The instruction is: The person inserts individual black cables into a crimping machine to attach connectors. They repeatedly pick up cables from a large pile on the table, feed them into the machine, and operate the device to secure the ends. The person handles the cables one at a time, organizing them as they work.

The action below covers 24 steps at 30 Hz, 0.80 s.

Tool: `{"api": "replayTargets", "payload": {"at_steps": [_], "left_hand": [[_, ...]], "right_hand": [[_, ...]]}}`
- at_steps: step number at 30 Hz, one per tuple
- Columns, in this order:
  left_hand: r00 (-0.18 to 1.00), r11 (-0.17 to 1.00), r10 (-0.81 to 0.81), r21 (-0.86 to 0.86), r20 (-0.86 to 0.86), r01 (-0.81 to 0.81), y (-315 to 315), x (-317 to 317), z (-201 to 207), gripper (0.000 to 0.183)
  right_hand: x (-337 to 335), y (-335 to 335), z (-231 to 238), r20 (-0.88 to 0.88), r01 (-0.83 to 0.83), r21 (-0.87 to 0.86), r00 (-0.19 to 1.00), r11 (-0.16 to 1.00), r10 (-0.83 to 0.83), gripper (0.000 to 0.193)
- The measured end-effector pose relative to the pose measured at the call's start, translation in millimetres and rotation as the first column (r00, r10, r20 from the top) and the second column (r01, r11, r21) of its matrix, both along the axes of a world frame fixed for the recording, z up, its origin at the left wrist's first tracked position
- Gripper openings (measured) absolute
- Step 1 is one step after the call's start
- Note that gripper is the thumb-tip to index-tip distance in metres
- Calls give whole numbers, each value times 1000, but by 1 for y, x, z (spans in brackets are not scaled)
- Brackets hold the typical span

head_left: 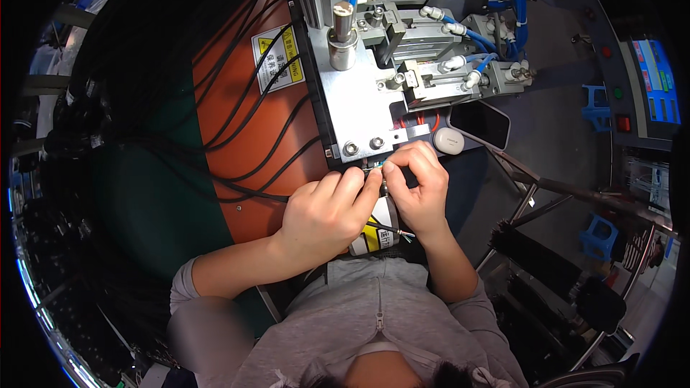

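My left hand and my right hand meet at the front edge of a grey metal machine plate. Both pinch the end of a thin black cable with a small metal tip between their fingertips, right under the plate's lower edge. The cable runs off to the left across an orange mat. Below my hands a white cylinder with a yellow label stands, with a thin wire end poking out beside it.
Several black cables fan over the orange mat and green surface at left. Pneumatic parts with blue hoses sit at the top. A small white oval case and a dark phone lie right of the plate. A control panel stands far right.
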State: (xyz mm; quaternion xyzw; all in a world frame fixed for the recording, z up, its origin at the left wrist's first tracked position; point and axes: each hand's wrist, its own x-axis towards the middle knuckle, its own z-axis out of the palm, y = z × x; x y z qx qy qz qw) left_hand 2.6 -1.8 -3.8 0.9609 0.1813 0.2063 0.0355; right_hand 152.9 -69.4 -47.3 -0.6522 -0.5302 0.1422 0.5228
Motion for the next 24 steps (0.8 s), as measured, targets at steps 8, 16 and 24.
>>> {"api": "replayTargets", "payload": {"at_steps": [8,16,24], "left_hand": [[998,998,-25,-48,62,28,9,-2,0,23],[993,998,57,16,-104,-55,-3,-9,14,23],[994,995,100,16,-41,-100,0,-13,9,26]], "right_hand": [[-1,-4,-7,-543,-97,-256,838,962,-60,8],[-2,-7,-9,-545,-68,-245,834,967,-80,7],[19,-21,20,-288,-488,270,782,830,553,20]]}}
